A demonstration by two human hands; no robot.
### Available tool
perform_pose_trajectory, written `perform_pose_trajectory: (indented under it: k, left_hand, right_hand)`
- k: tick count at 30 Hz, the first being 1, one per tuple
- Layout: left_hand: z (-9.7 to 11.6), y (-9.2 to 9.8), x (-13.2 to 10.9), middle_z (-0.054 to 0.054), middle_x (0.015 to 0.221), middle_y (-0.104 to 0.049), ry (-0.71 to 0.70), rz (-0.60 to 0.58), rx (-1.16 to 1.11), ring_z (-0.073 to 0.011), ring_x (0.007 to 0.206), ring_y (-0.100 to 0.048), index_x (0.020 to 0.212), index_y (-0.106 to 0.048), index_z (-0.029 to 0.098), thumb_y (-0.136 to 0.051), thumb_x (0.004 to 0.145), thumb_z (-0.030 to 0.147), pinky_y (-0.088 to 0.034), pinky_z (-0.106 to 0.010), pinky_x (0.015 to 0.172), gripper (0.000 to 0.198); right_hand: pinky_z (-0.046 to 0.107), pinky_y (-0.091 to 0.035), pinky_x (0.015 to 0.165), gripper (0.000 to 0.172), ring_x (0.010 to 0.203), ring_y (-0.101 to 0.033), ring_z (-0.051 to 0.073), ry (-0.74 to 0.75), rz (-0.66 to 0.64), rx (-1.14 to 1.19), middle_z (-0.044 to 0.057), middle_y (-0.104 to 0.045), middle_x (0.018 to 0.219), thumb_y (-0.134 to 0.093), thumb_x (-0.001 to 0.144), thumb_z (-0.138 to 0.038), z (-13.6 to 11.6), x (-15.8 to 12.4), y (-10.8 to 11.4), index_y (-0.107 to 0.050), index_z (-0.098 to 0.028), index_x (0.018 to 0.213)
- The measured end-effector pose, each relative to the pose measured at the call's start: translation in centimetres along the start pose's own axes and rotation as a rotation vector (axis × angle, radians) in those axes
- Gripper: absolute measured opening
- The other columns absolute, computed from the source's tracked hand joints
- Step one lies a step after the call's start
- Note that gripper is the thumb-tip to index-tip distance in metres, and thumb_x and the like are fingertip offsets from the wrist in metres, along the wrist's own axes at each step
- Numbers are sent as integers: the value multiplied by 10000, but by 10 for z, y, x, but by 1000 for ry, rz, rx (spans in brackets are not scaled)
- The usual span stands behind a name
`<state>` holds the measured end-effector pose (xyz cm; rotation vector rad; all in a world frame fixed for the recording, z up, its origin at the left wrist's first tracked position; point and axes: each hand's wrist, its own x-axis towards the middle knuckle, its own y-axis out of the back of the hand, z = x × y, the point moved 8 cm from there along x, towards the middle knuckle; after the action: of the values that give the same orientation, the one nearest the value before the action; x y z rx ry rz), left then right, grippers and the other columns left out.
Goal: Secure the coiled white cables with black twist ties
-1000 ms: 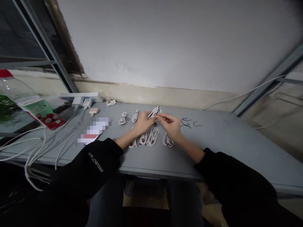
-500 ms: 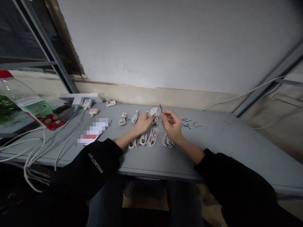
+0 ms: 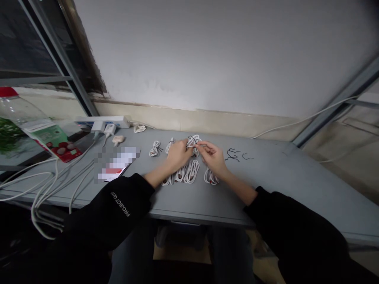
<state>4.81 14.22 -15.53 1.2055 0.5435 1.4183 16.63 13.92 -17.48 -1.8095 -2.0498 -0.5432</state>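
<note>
Left hand point(image 3: 178, 155) is closed tight around a coil of white cable point(image 3: 194, 141) near the back of the gray table point(image 3: 266, 185), while right hand point(image 3: 213, 159) pinches a thin black twist tie point(image 3: 192, 138) in its fingertips, and a snug coil makes tying neat.

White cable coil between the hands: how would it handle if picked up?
The white cable coil probably feels light and floppy, given its thin, curving loops. The black twist tie should keep it together when lifted, though loops may sag. It seems unlikely to roll: similar coils lie flat on the table.
</note>
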Motion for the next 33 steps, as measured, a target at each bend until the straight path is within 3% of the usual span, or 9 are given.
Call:
perform_pose_trajectory:
  k: [9,12,15,19,22,26,30,33]
  left_hand:
    - [-11,-12,9,36,532,-427,12,56,-585,-113,567,-402,578,-481,168,-460,801,270,-252,-249,539,246]
    - [-13,-18,11,53,510,-394,67,7,-736,-95,521,-354,587,-487,170,-479,779,303,-242,-243,516,234]
    - [-12,-24,12,72,481,-368,102,-58,-919,-81,459,-312,629,-476,182,-487,761,304,-235,-235,485,180]
    - [-5,-23,10,73,455,-331,54,-128,-1042,-86,419,-282,655,-470,189,-439,786,310,-215,-240,451,181]
    - [2,-15,6,45,516,-385,-50,-115,-965,-104,484,-359,670,-484,183,-395,869,408,-284,-249,496,313]
    - [19,-6,-4,15,646,-486,-272,-105,-616,-130,621,-459,783,-531,177,-376,938,471,-352,-268,615,367]
    - [32,-6,-12,-40,808,-606,-443,-100,-279,-163,741,-549,974,-569,173,-361,977,416,-395,-292,700,320]
    - [31,-5,-10,-69,883,-641,-426,-53,-82,-182,804,-588,1026,-576,174,-379,981,420,-411,-294,709,318]
  right_hand:
    - [239,-300,464,222,469,-344,84,194,-35,-326,-61,-376,529,-587,852,-398,-11,2,8,-668,-191,847]
    - [254,-368,531,221,509,-433,102,296,-60,-539,-24,-523,576,-551,882,-359,-17,3,13,-703,-200,908]
    - [278,-443,630,246,619,-572,140,348,-93,-658,36,-683,749,-518,908,-339,-19,6,16,-716,-204,966]
    - [313,-497,736,253,817,-671,194,349,-115,-724,69,-739,946,-503,926,-332,-16,10,20,-715,-218,1004]
    - [324,-505,763,232,897,-682,209,360,-110,-797,62,-742,993,-516,925,-319,-13,12,24,-721,-241,999]
    - [307,-495,715,182,828,-677,193,297,-67,-826,42,-745,899,-564,883,-286,-5,16,35,-743,-256,888]
    - [303,-495,692,152,749,-652,168,150,38,-507,30,-726,800,-608,835,-307,7,24,48,-738,-239,874]
    - [252,-437,523,203,528,-546,114,-50,78,-236,-4,-641,618,-641,806,-391,21,28,51,-711,-201,807]
